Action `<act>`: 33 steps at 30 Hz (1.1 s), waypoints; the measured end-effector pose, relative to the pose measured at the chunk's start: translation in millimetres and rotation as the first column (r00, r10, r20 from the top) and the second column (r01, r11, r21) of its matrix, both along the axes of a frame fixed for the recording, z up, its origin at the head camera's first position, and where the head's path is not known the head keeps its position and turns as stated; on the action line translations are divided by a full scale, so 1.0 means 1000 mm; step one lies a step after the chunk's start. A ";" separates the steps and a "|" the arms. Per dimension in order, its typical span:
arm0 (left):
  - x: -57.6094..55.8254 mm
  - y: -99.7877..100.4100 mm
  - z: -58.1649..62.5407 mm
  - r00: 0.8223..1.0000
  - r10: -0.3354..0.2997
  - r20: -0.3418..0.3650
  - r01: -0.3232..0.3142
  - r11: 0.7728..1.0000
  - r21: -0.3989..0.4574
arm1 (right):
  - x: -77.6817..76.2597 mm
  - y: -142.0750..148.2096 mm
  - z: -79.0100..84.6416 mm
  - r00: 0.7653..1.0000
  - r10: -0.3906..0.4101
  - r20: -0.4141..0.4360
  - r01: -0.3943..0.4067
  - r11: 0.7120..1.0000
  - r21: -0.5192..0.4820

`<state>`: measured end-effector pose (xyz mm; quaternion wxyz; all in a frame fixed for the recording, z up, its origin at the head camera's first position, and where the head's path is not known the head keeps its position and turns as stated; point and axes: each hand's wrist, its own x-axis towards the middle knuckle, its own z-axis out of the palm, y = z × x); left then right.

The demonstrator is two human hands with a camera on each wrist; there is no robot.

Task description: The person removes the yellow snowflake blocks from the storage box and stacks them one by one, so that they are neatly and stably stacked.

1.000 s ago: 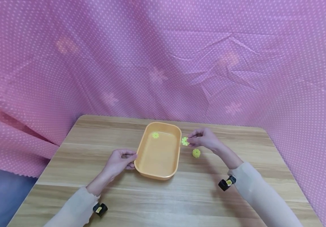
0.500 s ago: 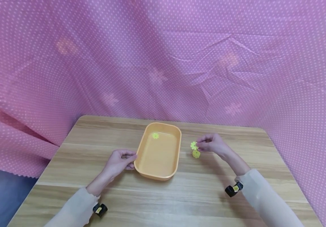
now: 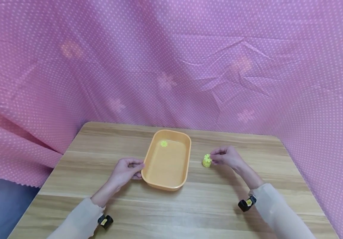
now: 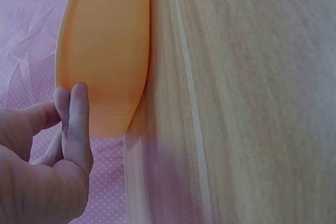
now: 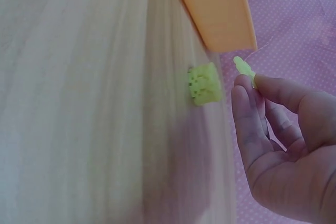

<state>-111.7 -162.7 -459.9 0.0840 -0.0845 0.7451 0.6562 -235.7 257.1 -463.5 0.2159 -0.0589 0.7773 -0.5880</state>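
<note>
My left hand [image 3: 126,172] pinches the near-left rim of a shallow orange plastic tray [image 3: 151,151], thumb on the rim and fingers against the outer wall. Inside the tray, toward its far-left corner, lies a yellow-green notched disc [image 3: 163,143], flower-like in outline. To the right of the tray, my right hand [image 3: 227,157] holds a similar notched disc [image 5: 243,66] between thumb and fingertips. Just beneath it on the table stands a short stack of the same yellow-green discs [image 5: 206,84]. From the right wrist, a gap shows between the held disc and the stack.
A wood-grain table [image 3: 171,215] carries everything. Behind it and to both sides hangs a pink dotted cloth [image 3: 171,66]. Black wrist cameras sit at both sleeve cuffs, the right camera [image 3: 247,203] low over the table.
My right hand has moved right and nearer, carrying its disc from beside the tray's right rim to just over the stack. The left hand and tray stay in place.
</note>
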 end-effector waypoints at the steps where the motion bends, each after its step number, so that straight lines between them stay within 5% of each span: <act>1: 0.000 0.000 0.000 1.000 0.001 0.002 -0.001 1.000 0.000 | 0.000 0.000 -0.002 1.000 -0.001 -0.002 0.001 1.000 -0.001; 33: -0.002 -0.002 -0.001 1.000 0.011 0.016 -0.011 1.000 0.006 | -0.001 -0.006 -0.014 0.999 -0.003 0.037 0.003 1.000 0.002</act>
